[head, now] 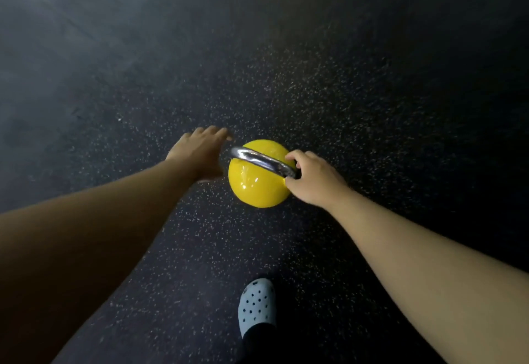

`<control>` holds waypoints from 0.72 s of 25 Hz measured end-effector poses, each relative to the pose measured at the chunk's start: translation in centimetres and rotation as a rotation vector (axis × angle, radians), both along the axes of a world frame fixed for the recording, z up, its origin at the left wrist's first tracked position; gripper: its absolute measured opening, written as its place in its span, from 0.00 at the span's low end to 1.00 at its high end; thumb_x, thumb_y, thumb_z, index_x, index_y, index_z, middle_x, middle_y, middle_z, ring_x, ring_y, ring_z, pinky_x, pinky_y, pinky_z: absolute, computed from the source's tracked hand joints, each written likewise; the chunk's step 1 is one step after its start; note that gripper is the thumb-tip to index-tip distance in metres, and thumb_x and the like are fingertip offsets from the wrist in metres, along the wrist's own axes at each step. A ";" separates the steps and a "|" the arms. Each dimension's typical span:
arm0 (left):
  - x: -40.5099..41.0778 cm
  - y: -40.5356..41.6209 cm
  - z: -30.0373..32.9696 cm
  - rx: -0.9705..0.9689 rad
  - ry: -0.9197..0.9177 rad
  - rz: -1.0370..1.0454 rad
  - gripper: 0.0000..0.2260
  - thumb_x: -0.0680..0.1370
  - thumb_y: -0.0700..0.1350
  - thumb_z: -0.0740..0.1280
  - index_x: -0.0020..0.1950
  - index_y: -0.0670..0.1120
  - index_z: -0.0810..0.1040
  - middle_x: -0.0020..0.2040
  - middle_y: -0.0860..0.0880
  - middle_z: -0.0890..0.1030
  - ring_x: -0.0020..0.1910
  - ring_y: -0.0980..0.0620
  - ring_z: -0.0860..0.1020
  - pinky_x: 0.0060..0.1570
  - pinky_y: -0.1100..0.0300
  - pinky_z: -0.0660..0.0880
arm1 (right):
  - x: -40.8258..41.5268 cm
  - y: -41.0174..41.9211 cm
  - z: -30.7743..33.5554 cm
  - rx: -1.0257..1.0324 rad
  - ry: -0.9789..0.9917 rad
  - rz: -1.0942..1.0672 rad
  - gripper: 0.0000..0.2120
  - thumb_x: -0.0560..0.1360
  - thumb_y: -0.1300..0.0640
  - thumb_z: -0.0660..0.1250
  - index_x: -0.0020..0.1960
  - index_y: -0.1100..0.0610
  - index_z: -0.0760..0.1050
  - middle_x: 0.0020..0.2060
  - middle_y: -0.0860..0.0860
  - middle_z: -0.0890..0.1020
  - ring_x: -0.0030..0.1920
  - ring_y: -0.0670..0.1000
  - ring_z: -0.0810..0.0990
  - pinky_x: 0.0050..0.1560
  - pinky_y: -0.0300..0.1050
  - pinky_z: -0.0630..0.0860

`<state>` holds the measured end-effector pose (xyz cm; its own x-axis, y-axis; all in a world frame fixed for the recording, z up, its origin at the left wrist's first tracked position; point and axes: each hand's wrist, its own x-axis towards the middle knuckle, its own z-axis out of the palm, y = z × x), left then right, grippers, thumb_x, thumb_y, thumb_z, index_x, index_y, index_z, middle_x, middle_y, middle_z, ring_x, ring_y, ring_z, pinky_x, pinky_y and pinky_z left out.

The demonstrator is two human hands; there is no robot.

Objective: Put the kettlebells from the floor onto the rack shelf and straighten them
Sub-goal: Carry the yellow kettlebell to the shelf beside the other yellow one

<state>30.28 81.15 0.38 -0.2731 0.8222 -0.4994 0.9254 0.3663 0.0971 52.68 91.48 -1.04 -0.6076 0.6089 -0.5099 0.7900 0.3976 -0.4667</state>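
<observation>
Under me spreads a dark rubber floor flecked with pale specks, dim toward the far edges and brighter around the one landmark here, a glossy yellow round kettlebell with a polished steel loop handle. It stands upright on that floor, handle on top, running from its left shoulder across to its right. To the left of the kettlebell my left hand reaches in with the palm down and the fingers spread and loose; it grips nothing, and its fingertips hang just beside the left end of the handle, though I cannot tell whether they touch the metal. On the right side of the kettlebell my right hand has its fingers curling over the right end of the handle, thumb low against the yellow body; the wrap looks only partly closed, and I cannot tell if it is a full grip. Nearer to me than the kettlebell, slightly to its right, my foot in a pale blue perforated clog is planted on the floor, well apart from the weight.
</observation>
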 end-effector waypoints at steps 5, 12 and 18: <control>-0.9 3.7 -5.8 -0.085 -0.169 -0.107 0.31 0.72 0.47 0.75 0.72 0.51 0.68 0.69 0.45 0.74 0.64 0.42 0.74 0.59 0.47 0.73 | -2.7 0.8 -6.5 -0.158 -0.016 -0.065 0.18 0.74 0.49 0.69 0.61 0.54 0.75 0.56 0.55 0.80 0.56 0.57 0.79 0.54 0.48 0.74; 4.9 3.1 -6.4 -0.250 -0.167 -0.516 0.08 0.73 0.51 0.72 0.48 0.50 0.78 0.41 0.51 0.80 0.40 0.51 0.76 0.39 0.58 0.68 | 1.5 -4.4 -6.2 -0.187 -0.032 -0.005 0.18 0.71 0.52 0.72 0.34 0.53 0.64 0.36 0.52 0.74 0.42 0.59 0.76 0.34 0.45 0.62; 17.3 2.7 -3.9 -0.352 -0.309 -0.543 0.07 0.69 0.48 0.69 0.46 0.53 0.81 0.36 0.52 0.81 0.37 0.52 0.79 0.38 0.57 0.77 | 12.8 -6.5 -2.6 -0.244 -0.090 -0.215 0.10 0.67 0.48 0.72 0.39 0.52 0.74 0.39 0.53 0.76 0.46 0.57 0.79 0.40 0.42 0.68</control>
<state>47.56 83.89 -3.50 0.3260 0.5776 -0.7484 0.9351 -0.0805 0.3451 65.46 85.00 -3.68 -0.4247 0.5717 -0.7020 0.8858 0.1024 -0.4526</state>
